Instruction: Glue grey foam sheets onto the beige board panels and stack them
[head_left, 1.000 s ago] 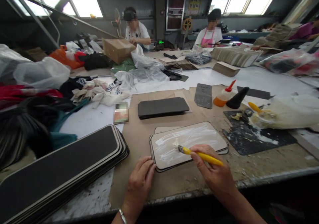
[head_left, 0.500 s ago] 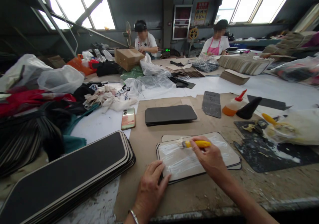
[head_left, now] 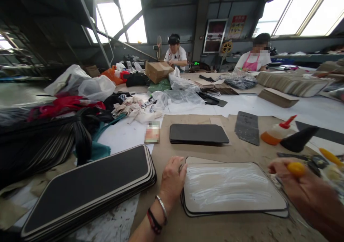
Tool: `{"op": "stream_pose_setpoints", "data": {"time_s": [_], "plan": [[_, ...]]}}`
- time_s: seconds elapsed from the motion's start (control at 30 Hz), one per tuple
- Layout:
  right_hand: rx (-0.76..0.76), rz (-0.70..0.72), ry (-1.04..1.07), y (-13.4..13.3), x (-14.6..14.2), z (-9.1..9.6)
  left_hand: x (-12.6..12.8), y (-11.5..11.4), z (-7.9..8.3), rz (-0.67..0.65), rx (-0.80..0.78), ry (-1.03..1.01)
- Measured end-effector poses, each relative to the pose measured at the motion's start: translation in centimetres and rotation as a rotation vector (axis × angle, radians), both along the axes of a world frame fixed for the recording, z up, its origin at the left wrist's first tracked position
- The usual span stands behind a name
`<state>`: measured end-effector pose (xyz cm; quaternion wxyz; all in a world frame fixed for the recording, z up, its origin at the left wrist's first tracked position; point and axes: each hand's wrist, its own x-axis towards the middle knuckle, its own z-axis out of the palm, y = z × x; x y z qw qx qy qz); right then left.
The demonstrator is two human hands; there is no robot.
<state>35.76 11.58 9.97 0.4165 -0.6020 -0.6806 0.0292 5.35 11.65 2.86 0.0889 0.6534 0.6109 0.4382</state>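
A beige panel [head_left: 231,188] with a dark edge lies on a small stack, its top streaked with wet white glue. My left hand [head_left: 173,177] rests at the stack's upper left corner, fingers stretched out and the thumb apart, touching the edge. Off the panel's right end, my right hand [head_left: 303,190] is closed around a brush with a yellow handle [head_left: 296,169]. The brush's bristles are mostly hidden behind the fingers. Close beyond that hand are a second yellow handle [head_left: 331,157] and a partly visible glue container.
Dark panels with pale borders [head_left: 99,184] are stacked at the left. Ahead sit smaller dark pieces [head_left: 199,133], a phone [head_left: 152,132], a grey plate [head_left: 247,128], a red-tipped bottle [head_left: 278,131] and a black cone-shaped object [head_left: 299,138]. Two people work across the table.
My right hand has carried the brush off the panel to the right, toward the glue. My left hand has shifted up along the panel's left edge. The view has turned left.
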Motion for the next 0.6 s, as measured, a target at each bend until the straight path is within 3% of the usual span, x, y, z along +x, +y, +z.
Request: {"op": "stream_pose_setpoints", "data": {"time_s": [0.07,0.13,0.23,0.37,0.6], "plan": [[-0.038,0.099,-0.131,2.3,-2.7,1.2,-0.1,0.9,-0.4,0.037,0.009,-0.024],[-0.043,0.243,-0.241,5.0,-5.1,1.2,-0.4,1.8,-0.8,0.077,0.019,-0.051],[-0.105,0.343,-0.431,9.3,-8.1,-0.6,-0.9,2.8,-1.9,0.115,0.038,-0.082],[-0.276,0.337,-0.634,13.9,-11.6,-2.7,-1.6,3.4,-3.6,0.124,0.052,-0.092],[-0.495,0.428,-0.829,16.6,-15.3,-2.1,-1.0,3.5,-4.9,0.114,0.014,-0.112]]}}
